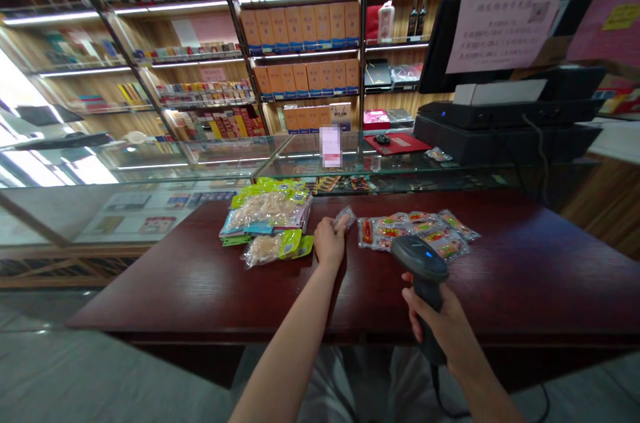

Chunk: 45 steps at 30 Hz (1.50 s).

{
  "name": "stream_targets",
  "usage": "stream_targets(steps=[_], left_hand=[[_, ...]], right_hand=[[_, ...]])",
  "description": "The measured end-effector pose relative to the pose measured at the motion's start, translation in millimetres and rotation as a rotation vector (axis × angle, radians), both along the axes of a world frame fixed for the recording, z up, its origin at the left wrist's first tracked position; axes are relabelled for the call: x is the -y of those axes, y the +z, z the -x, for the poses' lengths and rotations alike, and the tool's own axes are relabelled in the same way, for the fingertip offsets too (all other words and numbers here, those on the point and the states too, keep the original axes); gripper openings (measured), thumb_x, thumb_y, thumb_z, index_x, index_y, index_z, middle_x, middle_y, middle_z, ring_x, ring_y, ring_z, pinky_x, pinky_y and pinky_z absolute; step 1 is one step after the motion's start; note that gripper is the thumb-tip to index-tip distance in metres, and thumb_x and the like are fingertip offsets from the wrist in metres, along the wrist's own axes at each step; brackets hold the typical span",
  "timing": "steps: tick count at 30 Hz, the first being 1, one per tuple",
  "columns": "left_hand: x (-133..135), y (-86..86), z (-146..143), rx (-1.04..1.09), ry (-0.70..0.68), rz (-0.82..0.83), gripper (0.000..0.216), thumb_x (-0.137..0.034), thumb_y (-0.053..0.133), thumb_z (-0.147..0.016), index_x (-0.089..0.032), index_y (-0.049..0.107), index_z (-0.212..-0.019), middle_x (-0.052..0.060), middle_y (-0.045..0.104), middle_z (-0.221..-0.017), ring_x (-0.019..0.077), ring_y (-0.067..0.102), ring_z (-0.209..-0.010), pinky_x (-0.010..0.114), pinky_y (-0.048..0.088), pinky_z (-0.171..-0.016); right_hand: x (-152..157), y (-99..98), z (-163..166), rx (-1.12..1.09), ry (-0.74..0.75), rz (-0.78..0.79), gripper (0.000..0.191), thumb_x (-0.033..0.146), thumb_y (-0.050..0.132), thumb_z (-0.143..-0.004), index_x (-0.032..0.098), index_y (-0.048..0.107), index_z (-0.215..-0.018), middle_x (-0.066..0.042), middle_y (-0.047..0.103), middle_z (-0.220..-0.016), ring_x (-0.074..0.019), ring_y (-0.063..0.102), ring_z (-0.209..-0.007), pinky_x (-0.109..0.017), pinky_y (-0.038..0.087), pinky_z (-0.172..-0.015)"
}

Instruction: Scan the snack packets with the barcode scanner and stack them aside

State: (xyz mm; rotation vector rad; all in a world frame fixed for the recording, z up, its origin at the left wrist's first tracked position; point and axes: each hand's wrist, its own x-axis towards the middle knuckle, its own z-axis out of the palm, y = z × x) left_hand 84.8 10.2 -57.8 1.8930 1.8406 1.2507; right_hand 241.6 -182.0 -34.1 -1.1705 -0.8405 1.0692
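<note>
The small clear packet (345,218) lies at the fingertips of the left hand (329,242), just beyond the knuckles and a little to the right, over the far half of the dark red wooden table (200,303). Its long axis slants away from the person, from near left to far right. The left hand is plainly the nearer one: its fingers are closed on the packet's near end, though whether the packet touches the wood or is slightly raised cannot be told.

The right hand (450,318) is wrapped round the grip of a black handheld barcode scanner (419,258) — blue light showing on top, head tilted forward and to the left. From that head, the packet lies ahead and to the left, apart from it, with part of the spread of flat snack packets (387,231) lying just beyond the scanner and close to the packet's right side.

The packet itself looks narrow and glossy, its film crinkled and catching the light, with a pale pinkish tint inside; any print on it is too small to read. The neighbours on the right show reddish-brown contents and orange and green printing. Left of the hand sits a stack of green-topped clear bags (270,206) — pale contents, with one more green-and-clear bag (270,248) in front.
</note>
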Motion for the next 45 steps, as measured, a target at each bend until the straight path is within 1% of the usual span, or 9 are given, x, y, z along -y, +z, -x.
stream_targets(steps=[4, 11, 17, 22, 26, 32, 36, 40, 45], left_hand=[[-0.4, -0.5, 1.9, 0.297, -0.102, -0.073, 0.014, -0.023, 0.064, -0.076, -0.018, 0.056, -0.086, 0.003, 0.063, -0.082, 0.0182, 0.06, -0.077, 0.029, 0.042, -0.072], [3.6, 3.3, -2.2, 0.451, -0.217, -0.181, 0.021, -0.024, 0.072, -0.069, -0.018, 0.059, -0.084, 0.001, 0.063, -0.083, 0.0153, 0.061, -0.076, 0.028, 0.047, -0.073], [5.0, 6.7, -6.2, 0.966, -0.426, 0.094, 0.054, -0.045, 0.075, -0.067, -0.013, 0.061, -0.108, 0.01, 0.069, -0.094, 0.0149, 0.064, -0.061, 0.024, 0.047, -0.048], [4.4, 5.6, -3.5, 1.134, -0.55, 0.16, 0.059, -0.038, 0.083, -0.06, -0.014, 0.064, -0.11, 0.012, 0.071, -0.104, 0.0152, 0.066, -0.074, 0.026, 0.053, -0.063], [0.8, -0.4, -4.6, 1.065, -0.495, 0.146, 0.053, -0.034, 0.086, -0.055, -0.013, 0.069, -0.101, 0.009, 0.073, -0.092, 0.0154, 0.065, -0.075, 0.027, 0.051, -0.07], [-4.2, -8.4, -6.9, 0.643, -0.34, 0.046, 0.031, -0.037, 0.08, -0.063, -0.014, 0.074, -0.083, 0.008, 0.07, -0.081, 0.0187, 0.063, -0.076, 0.03, 0.049, -0.072], [-5.3, -11.4, -3.8, 0.427, -0.352, -0.021, 0.024, -0.021, 0.079, -0.061, -0.017, 0.073, -0.084, 0.007, 0.068, -0.087, 0.0205, 0.062, -0.085, 0.034, 0.048, -0.082], [-4.2, -10.1, 0.1, 0.406, -0.349, 0.037, 0.055, -0.007, 0.08, -0.048, -0.016, 0.07, -0.102, 0.006, 0.067, -0.092, 0.0206, 0.062, -0.085, 0.036, 0.048, -0.083], [-1.1, -1.4, 1.9, 0.43, -0.31, 0.047, 0.034, -0.005, 0.077, -0.049, -0.016, 0.068, -0.08, 0.002, 0.065, -0.076, 0.0165, 0.06, -0.072, 0.029, 0.046, -0.071]], right_hand=[[-2.5, 0.2, 8.2, -0.009, 0.001, 0.005, 0.044, 0.047, 0.076, -0.071, 0.016, 0.059, -0.098, 0.01, 0.049, -0.044, -0.006, 0.039, -0.03, -0.016, 0.033, -0.031], [-7.7, -2.7, 11.6, -0.001, 0.028, 0.005, 0.046, 0.049, 0.075, -0.072, 0.015, 0.058, -0.099, 0.01, 0.049, -0.041, -0.0063, 0.039, -0.028, -0.017, 0.033, -0.03], [-7.7, -4.9, 9.5, 0.003, 0.04, 0.007, 0.046, 0.048, 0.075, -0.074, 0.015, 0.057, -0.101, 0.01, 0.05, -0.045, -0.0055, 0.041, -0.029, -0.016, 0.034, -0.03], [-7.7, -6.2, 8.4, 0.005, 0.056, 0.005, 0.046, 0.047, 0.074, -0.075, 0.015, 0.056, -0.103, 0.01, 0.05, -0.045, -0.0058, 0.041, -0.03, -0.016, 0.034, -0.031], [-8.1, -7.1, 7.8, 0.003, 0.06, -0.004, 0.046, 0.047, 0.073, -0.076, 0.015, 0.055, -0.103, 0.011, 0.049, -0.045, -0.0055, 0.041, -0.03, -0.016, 0.034, -0.03], [-7.5, -7.1, 8.3, -0.007, 0.054, -0.018, 0.046, 0.046, 0.073, -0.076, 0.014, 0.055, -0.103, 0.011, 0.049, -0.047, -0.0051, 0.04, -0.03, -0.016, 0.034, -0.03], [-7.2, -5.7, 9.4, -0.017, 0.034, -0.008, 0.047, 0.046, 0.074, -0.075, 0.014, 0.056, -0.104, 0.011, 0.049, -0.049, -0.0053, 0.04, -0.031, -0.017, 0.035, -0.03], [-7.4, -4.8, 9.6, 0.003, 0.039, 0.002, 0.046, 0.046, 0.073, -0.076, 0.015, 0.056, -0.104, 0.01, 0.049, -0.048, -0.0055, 0.041, -0.031, -0.017, 0.035, -0.03], [-8.8, -3.5, 11.7, -0.013, 0.04, -0.008, 0.046, 0.047, 0.075, -0.074, 0.016, 0.057, -0.102, 0.01, 0.049, -0.046, -0.0054, 0.04, -0.03, -0.017, 0.033, -0.03]])
